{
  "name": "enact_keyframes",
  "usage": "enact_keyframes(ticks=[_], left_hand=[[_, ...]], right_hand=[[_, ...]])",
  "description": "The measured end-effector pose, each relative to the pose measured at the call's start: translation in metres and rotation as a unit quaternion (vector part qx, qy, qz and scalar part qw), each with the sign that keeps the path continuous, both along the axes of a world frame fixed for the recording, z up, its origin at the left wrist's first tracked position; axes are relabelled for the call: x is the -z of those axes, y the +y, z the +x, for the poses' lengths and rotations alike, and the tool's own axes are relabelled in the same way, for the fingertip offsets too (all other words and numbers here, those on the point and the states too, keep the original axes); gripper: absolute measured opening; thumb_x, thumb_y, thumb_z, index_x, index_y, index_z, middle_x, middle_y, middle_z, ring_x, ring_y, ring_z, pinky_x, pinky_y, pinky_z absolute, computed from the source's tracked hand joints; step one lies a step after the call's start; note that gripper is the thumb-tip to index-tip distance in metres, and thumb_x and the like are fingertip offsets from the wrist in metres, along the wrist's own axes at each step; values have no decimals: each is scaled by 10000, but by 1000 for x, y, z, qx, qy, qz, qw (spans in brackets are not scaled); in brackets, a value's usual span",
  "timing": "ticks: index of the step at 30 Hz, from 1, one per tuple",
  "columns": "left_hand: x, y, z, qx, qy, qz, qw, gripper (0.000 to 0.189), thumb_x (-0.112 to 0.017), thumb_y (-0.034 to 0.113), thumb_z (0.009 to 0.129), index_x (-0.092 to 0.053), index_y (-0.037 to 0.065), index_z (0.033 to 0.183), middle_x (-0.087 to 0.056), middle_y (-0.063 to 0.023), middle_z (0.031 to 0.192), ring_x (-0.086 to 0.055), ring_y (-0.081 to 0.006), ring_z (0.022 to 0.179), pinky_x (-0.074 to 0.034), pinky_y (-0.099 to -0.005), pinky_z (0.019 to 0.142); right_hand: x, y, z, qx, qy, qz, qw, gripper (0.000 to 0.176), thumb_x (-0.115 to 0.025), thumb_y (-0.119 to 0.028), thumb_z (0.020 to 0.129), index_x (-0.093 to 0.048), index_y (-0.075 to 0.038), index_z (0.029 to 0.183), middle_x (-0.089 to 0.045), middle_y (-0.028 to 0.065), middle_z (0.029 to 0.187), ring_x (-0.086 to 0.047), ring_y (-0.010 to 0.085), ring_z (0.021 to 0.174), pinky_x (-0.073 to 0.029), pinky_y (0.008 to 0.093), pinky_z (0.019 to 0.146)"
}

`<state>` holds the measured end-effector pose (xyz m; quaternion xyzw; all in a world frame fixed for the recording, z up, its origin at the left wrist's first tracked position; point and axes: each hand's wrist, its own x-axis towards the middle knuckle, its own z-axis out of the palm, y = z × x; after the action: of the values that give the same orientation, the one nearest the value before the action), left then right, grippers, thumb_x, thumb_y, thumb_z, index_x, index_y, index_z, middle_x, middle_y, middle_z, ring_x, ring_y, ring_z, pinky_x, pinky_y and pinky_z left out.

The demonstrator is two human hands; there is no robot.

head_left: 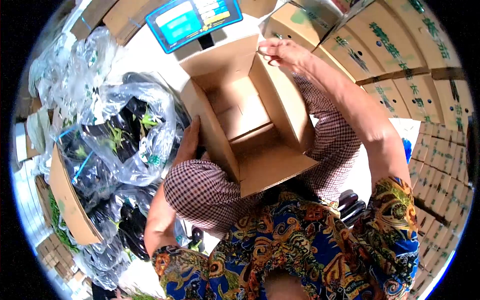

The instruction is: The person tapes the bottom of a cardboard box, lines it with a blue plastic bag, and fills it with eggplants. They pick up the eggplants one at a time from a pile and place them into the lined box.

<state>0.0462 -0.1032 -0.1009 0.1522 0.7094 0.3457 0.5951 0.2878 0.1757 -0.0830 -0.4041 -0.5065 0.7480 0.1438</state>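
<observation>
An empty cardboard box (215, 132) stands between my knees with its top flaps raised, so I look down onto its bottom. My right hand (285, 52) pinches the box's far right corner, thumb and fingers closed on the upper edge. On the outer left wall, my left hand (190, 142) presses against the box and holds it; part of that hand is hidden behind the wall and my knee. Beyond the box stands a scale display (195, 22) with a blue frame. Left of my left hand, an open clear plastic bag (165, 120) holds dark eggplants (131, 117) with green stems.
Stacked cartons with green print (395, 45) line the right side. More clear plastic bags (70, 70) lie at the far left. A loose cardboard piece (70, 195) leans among the bags at the left. Several dark eggplants (352, 207) lie by my right thigh.
</observation>
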Motion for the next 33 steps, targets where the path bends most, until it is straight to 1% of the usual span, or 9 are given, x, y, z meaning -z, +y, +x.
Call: enact_keyframes(ticks=[3,8,14,17,18,19,21,28,33], left_hand=[[23,-8,-13,33,-6,29,999,672,-393,540,943,-486,-56,1239,-554,-185,1196,-525,-259,1048,-410,-378,926],[14,1,9,-80,-78,-4,994,525,-403,441,969,-521,-20,1190,-590,-137,1106,-544,-256,1005,-424,-381,909],[71,21,3,-106,-64,-5,992,498,-414,425,966,-527,-18,1167,-593,-134,1085,-547,-249,986,-431,-377,893],[76,8,-2,-89,-43,-22,995,485,-420,416,965,-530,-16,1155,-594,-132,1074,-549,-246,977,-434,-375,884],[75,2,-6,-82,-31,-32,996,480,-422,413,965,-531,-16,1151,-594,-132,1071,-549,-245,974,-435,-375,882],[73,-6,-11,-77,-20,-40,996,476,-424,411,964,-532,-16,1147,-595,-131,1067,-550,-244,971,-436,-374,879],[66,-21,-26,-68,5,-62,996,467,-427,405,963,-534,-15,1139,-596,-130,1060,-551,-242,964,-438,-373,873],[36,-75,-66,-38,106,-132,985,437,-440,385,960,-541,-12,1111,-599,-126,1035,-554,-234,942,-446,-369,854],[13,-97,-82,-29,161,-163,973,416,-449,372,958,-546,-10,1091,-601,-124,1018,-557,-229,927,-452,-366,840]], right_hand=[[11,8,-15,71,-77,27,994,147,-592,-169,926,-623,-33,970,-581,-13,805,-500,62,662,-404,198,506],[-10,18,-17,-40,-115,16,992,258,-531,-196,953,-608,-105,1182,-551,-25,720,-461,54,563,-352,184,414],[-53,31,72,-111,-161,400,896,441,-577,-434,883,-636,-60,1108,-643,22,791,-578,139,739,-481,283,680],[-41,12,197,-61,-275,383,880,487,-615,-427,867,-542,-165,1272,-645,107,1108,-638,241,877,-524,432,837],[-22,-13,227,24,-328,508,796,451,-553,-478,883,-634,-99,1115,-676,88,932,-620,175,832,-495,314,804],[-23,-64,286,39,-345,324,880,476,-544,-473,887,-625,-61,1110,-667,105,926,-619,193,802,-499,329,779],[41,-155,374,101,-417,210,878,395,-475,-397,913,-635,-43,986,-645,128,876,-612,219,780,-495,368,754],[164,-472,449,102,-572,-293,759,979,-697,-767,559,-617,43,1103,-656,202,1005,-649,272,912,-533,379,812],[206,-521,357,199,-583,-269,741,902,-753,-670,579,-608,56,1094,-657,218,1012,-643,311,975,-512,388,816]])
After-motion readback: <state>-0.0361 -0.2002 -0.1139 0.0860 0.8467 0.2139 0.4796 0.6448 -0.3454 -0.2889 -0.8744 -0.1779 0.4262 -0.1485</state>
